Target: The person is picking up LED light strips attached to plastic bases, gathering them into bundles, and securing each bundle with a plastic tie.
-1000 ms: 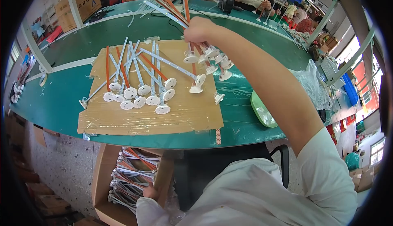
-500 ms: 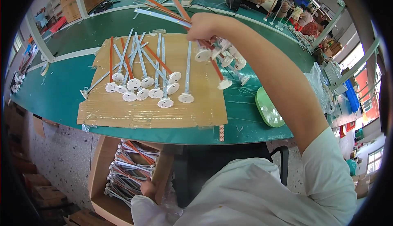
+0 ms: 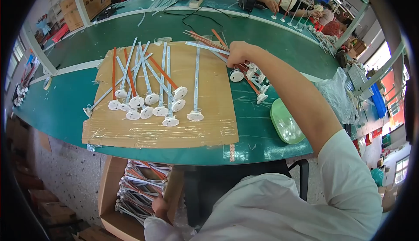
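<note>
My right hand (image 3: 239,54) is closed around a bundle of narrow orange and white strips (image 3: 209,47), held over the right side of the cardboard sheet. White round discs (image 3: 236,75) hang from the bundle below my fist. On the sheet lie several more dotted strips (image 3: 145,76), loosely fanned and overlapping, their white discs toward me; one strip (image 3: 196,79) lies apart at the right. My left hand (image 3: 160,206) is low, at the right inner side of an open carton with many similar strips (image 3: 139,188). Its fingers are mostly hidden.
The cardboard sheet (image 3: 200,136) lies on a green table (image 3: 56,101). A light-green tray (image 3: 286,121) and a clear plastic bag (image 3: 338,95) are at the right. The open carton (image 3: 109,188) stands below the table edge, beside a black chair (image 3: 235,171). Across the table, another person's hand (image 3: 273,6) handles upright strips.
My right hand has moved right and lower with the bundle. The view has shifted slightly. My left hand stays at the carton.
</note>
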Available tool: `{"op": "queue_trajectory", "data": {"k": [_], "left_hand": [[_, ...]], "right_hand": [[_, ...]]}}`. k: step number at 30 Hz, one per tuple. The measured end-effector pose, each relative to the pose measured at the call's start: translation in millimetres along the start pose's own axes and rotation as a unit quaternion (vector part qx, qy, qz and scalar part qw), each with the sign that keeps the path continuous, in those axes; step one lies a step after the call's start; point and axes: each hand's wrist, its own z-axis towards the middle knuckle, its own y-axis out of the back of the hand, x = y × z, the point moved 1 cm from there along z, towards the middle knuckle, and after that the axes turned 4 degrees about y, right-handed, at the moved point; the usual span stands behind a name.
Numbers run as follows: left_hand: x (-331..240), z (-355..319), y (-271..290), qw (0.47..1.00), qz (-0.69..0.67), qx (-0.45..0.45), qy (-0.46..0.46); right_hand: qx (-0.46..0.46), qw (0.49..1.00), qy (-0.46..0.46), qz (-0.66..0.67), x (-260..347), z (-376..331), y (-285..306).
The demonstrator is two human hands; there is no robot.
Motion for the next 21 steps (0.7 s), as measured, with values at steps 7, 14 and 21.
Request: {"op": "queue_trajectory", "data": {"k": [7,14,21], "left_hand": [[-31.3,-12.0,37.1,0.979,0.099,0.175,0.045],[-48.2,-92.9,252.5,0.972,-0.089,0.207,-0.062],[-275.1,-222.6,446.6,0.867,-0.148,-0.002,-0.477]], "right_hand": [[-0.037,0.996,0.066,0.040,-22.7,-5.0,9.7],[-0.157,0.935,0.168,0.271,-114.3,-71.3,52.6],[-0.250,0.853,0.191,0.415,-190.7,-119.8,25.9]]}}
